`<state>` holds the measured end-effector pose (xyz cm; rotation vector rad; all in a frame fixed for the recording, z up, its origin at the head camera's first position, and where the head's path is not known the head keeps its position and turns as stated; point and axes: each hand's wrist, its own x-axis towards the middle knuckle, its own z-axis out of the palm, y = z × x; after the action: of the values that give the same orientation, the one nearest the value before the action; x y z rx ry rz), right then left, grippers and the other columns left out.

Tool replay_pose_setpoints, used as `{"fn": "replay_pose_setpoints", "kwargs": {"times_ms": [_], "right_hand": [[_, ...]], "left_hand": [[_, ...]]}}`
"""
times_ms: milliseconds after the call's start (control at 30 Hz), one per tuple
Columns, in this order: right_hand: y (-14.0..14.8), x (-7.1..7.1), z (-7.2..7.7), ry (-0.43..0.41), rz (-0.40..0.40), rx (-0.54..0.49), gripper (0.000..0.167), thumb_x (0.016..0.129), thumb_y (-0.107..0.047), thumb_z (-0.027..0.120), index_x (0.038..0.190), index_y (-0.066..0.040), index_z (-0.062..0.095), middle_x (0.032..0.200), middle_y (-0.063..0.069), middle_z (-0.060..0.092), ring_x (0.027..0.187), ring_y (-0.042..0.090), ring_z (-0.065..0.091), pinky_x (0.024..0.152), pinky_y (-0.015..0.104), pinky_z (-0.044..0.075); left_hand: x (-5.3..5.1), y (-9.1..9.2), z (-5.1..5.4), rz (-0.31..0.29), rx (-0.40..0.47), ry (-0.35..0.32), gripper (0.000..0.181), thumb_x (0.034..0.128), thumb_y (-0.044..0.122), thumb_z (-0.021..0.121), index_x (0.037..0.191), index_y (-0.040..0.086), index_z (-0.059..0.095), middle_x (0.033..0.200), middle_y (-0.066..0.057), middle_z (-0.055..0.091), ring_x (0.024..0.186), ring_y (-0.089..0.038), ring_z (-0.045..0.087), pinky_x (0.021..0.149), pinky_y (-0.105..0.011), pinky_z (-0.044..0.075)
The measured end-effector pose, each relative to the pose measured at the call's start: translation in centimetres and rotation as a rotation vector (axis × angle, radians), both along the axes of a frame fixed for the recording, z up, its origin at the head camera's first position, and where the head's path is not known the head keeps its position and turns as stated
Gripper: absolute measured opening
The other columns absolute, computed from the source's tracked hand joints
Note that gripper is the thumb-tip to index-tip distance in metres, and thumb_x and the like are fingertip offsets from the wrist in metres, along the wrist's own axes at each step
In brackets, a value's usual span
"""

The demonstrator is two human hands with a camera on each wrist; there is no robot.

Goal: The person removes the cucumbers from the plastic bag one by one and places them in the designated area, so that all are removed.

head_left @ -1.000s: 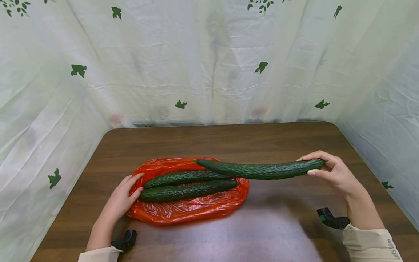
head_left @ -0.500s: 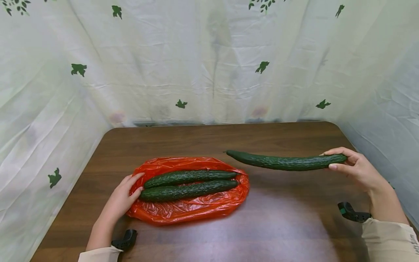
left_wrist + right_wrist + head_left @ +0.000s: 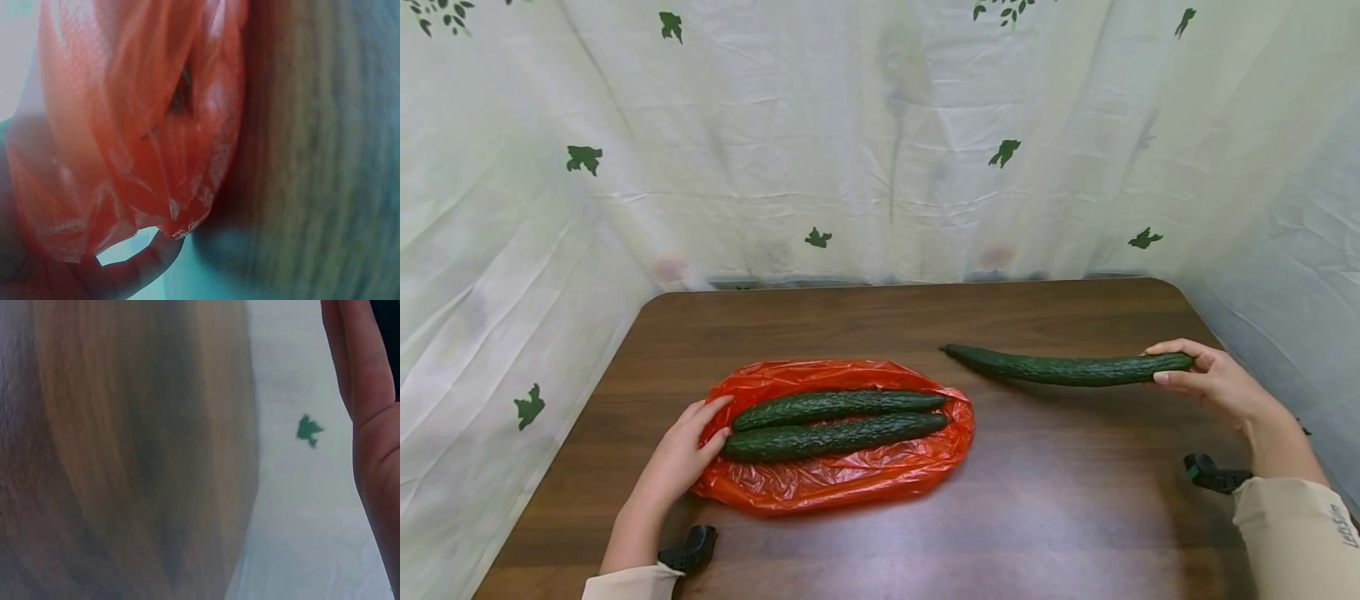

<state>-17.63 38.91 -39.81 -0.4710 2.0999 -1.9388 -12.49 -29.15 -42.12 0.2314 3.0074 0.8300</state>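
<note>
My right hand (image 3: 1221,385) grips the blunt end of a long dark green cucumber (image 3: 1067,371), thumb on the near side and fingers on the far side. Its thin tip points left, low over the table; whether it touches the wood is unclear. Two more cucumbers lie side by side in a red plastic bag (image 3: 850,492), the far cucumber (image 3: 835,407) and the near cucumber (image 3: 835,437). At the bag's left end my left hand (image 3: 681,450) holds its edge, the thumb beside the near cucumber. The left wrist view shows the crinkled bag (image 3: 144,150) between thumb and fingers.
A brown wooden table (image 3: 1000,533) with rounded far corners lies under everything. White curtains (image 3: 887,150) with green leaf and bird shapes hang behind it and along both sides. A black wrist device (image 3: 692,548) sits at the left wrist, with another wrist device (image 3: 1213,475) at the right.
My right hand has carried the cucumber from over the bag to the right, then lowered it toward the table. My left hand has stayed at the bag's left end.
</note>
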Motion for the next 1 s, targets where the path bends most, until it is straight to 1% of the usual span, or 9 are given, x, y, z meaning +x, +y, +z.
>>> {"fn": "replay_pose_setpoints", "kwargs": {"times_ms": [100, 167, 333, 433, 600, 700, 800, 933, 1000], "right_hand": [[0.5, -0.4, -0.5, -0.034, -0.037, 0.005, 0.036, 0.088, 0.008, 0.048, 0.122, -0.004, 0.05, 0.096, 0.005, 0.059, 0.091, 0.017, 0.063, 0.076, 0.024, 0.05], [0.6, -0.6, -0.9, -0.056, -0.068, -0.033, 0.037, 0.088, 0.009, 0.048, 0.122, -0.007, 0.051, 0.095, 0.006, 0.057, 0.09, 0.017, 0.063, 0.077, 0.024, 0.05], [0.3, -1.1, -1.9, -0.053, -0.117, -0.193, 0.042, 0.085, 0.015, 0.047, 0.12, -0.007, 0.053, 0.11, 0.005, 0.046, 0.091, 0.015, 0.061, 0.078, 0.028, 0.05], [0.1, -1.5, -2.4, -0.042, -0.145, -0.244, 0.044, 0.084, 0.018, 0.046, 0.12, -0.007, 0.054, 0.113, 0.004, 0.044, 0.092, 0.013, 0.06, 0.077, 0.028, 0.05], [-0.4, -2.0, -2.9, -0.066, -0.198, -0.226, 0.043, 0.084, 0.016, 0.048, 0.119, -0.009, 0.054, 0.11, -0.002, 0.049, 0.089, 0.01, 0.061, 0.075, 0.022, 0.05], [-0.6, -2.2, -3.0, -0.092, -0.233, -0.185, 0.043, 0.084, 0.013, 0.052, 0.118, -0.012, 0.054, 0.108, -0.004, 0.048, 0.087, 0.007, 0.061, 0.074, 0.02, 0.05], [-0.8, -2.3, -3.2, -0.11, -0.262, -0.152, 0.042, 0.084, 0.012, 0.053, 0.117, -0.014, 0.054, 0.108, -0.003, 0.043, 0.086, 0.006, 0.06, 0.074, 0.02, 0.05], [-1.2, -2.6, -3.2, -0.116, -0.312, -0.102, 0.04, 0.083, 0.011, 0.054, 0.113, -0.017, 0.055, 0.107, 0.0, 0.043, 0.083, 0.004, 0.06, 0.072, 0.019, 0.05], [-1.5, -2.7, -3.2, -0.104, -0.343, -0.028, 0.038, 0.084, 0.006, 0.057, 0.114, -0.017, 0.054, 0.113, 0.008, 0.042, 0.083, 0.002, 0.059, 0.072, 0.017, 0.049]], "left_hand": [[0.0, 0.0, 0.0, -0.002, 0.003, 0.003, 0.05, 0.0862, 0.011, 0.059, 0.132, 0.004, 0.041, 0.126, -0.024, 0.039, 0.113, -0.044, 0.04, 0.087, -0.061, 0.035], [0.0, 0.0, 0.0, -0.004, 0.003, 0.006, 0.05, 0.086, 0.011, 0.059, 0.132, 0.004, 0.041, 0.126, -0.024, 0.039, 0.113, -0.044, 0.04, 0.087, -0.061, 0.035], [0.0, 0.1, 0.0, -0.004, 0.004, 0.004, 0.05, 0.0863, 0.012, 0.059, 0.132, 0.004, 0.041, 0.126, -0.024, 0.039, 0.113, -0.044, 0.04, 0.087, -0.061, 0.035], [0.0, 0.1, 0.0, -0.003, 0.004, 0.003, 0.05, 0.0863, 0.012, 0.059, 0.132, 0.004, 0.041, 0.126, -0.024, 0.039, 0.113, -0.044, 0.04, 0.087, -0.061, 0.035], [0.1, 0.1, -0.1, -0.003, 0.001, 0.009, 0.05, 0.0862, 0.012, 0.059, 0.132, 0.004, 0.041, 0.126, -0.024, 0.04, 0.113, -0.044, 0.04, 0.087, -0.061, 0.035], [0.1, 0.0, -0.1, -0.002, 0.0, 0.01, 0.05, 0.0863, 0.012, 0.059, 0.132, 0.004, 0.041, 0.125, -0.024, 0.04, 0.112, -0.044, 0.04, 0.087, -0.06, 0.035], [0.1, 0.0, -0.1, -0.001, 0.0, 0.01, 0.05, 0.0863, 0.012, 0.059, 0.132, 0.004, 0.041, 0.125, -0.024, 0.04, 0.112, -0.043, 0.041, 0.087, -0.06, 0.035], [0.1, 0.0, -0.2, -0.002, -0.001, 0.013, 0.049, 0.0863, 0.012, 0.059, 0.132, 0.004, 0.041, 0.126, -0.024, 0.04, 0.112, -0.043, 0.041, 0.087, -0.06, 0.035], [0.0, 0.0, -0.1, -0.001, -0.001, 0.013, 0.049, 0.0864, 0.012, 0.059, 0.132, 0.004, 0.041, 0.126, -0.024, 0.04, 0.112, -0.043, 0.041, 0.087, -0.06, 0.035]]}}
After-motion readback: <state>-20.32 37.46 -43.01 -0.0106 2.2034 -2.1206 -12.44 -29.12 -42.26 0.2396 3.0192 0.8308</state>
